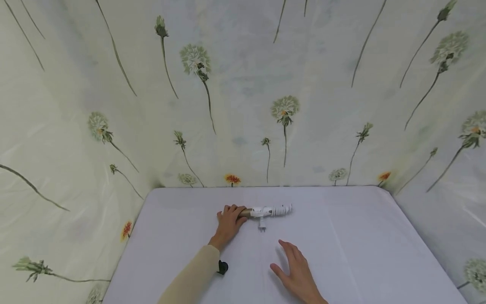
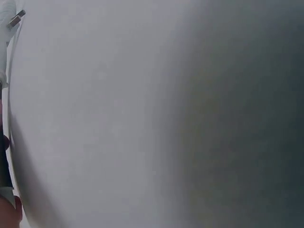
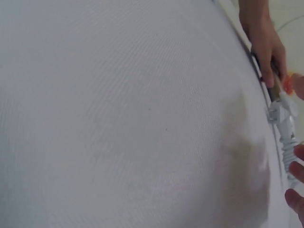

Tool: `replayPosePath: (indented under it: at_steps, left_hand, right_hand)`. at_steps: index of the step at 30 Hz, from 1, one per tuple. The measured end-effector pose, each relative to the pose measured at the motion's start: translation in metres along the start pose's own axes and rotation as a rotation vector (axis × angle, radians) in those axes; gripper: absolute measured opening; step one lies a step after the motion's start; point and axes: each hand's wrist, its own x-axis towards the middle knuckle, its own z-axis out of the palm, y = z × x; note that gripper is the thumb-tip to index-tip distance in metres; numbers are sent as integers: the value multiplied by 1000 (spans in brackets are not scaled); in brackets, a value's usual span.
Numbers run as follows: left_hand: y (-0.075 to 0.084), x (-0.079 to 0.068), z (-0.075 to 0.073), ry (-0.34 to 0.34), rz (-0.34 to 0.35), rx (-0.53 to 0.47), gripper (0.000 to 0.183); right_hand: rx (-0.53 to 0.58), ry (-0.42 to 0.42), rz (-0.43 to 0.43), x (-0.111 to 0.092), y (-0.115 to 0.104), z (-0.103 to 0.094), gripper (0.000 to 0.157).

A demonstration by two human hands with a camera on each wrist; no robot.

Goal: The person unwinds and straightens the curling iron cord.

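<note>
Toward the back of the table lies a stick-shaped electrical appliance [image 1: 256, 212] with a brown section and a white cord wound in coils [image 1: 281, 210] round its right end. Its white plug [image 1: 262, 226] points toward me, metal prongs showing. My left hand [image 1: 228, 223] grips the brown end, fingers over the top and thumb on the near side. The left wrist view catches only the plug [image 2: 16, 18] and a bit of the appliance at its left edge. Nearer me, my right hand [image 1: 298, 270] is held apart from the appliance with fingers spread, holding nothing.
A white cloth covers the table [image 1: 360, 253]. Behind it and along both sides hangs a pale curtain [image 1: 243, 105] printed with dandelions. Beside my left sleeve [image 1: 197, 272] shows a small black rounded thing [image 1: 223, 267].
</note>
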Motion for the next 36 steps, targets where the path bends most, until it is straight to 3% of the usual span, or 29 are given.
replayPosePath:
  at_steps: [11, 19, 25, 30, 36]
  left_hand:
    - [4, -16, -15, 13, 1, 81, 36]
    - [14, -7, -41, 53, 1, 110, 38]
    - [21, -6, -52, 76, 13, 127, 41]
    - [28, -12, -57, 80, 9, 150, 41]
    - [40, -22, -67, 103, 3, 135, 39]
  right_hand:
    - [75, 0, 33, 0, -8, 1, 63]
    - [372, 105, 119, 19, -17, 1, 44]
    - [505, 107, 218, 38, -36, -3, 42]
    - [512, 126, 248, 47, -55, -1, 54]
    - [412, 213, 177, 55, -72, 5, 69]
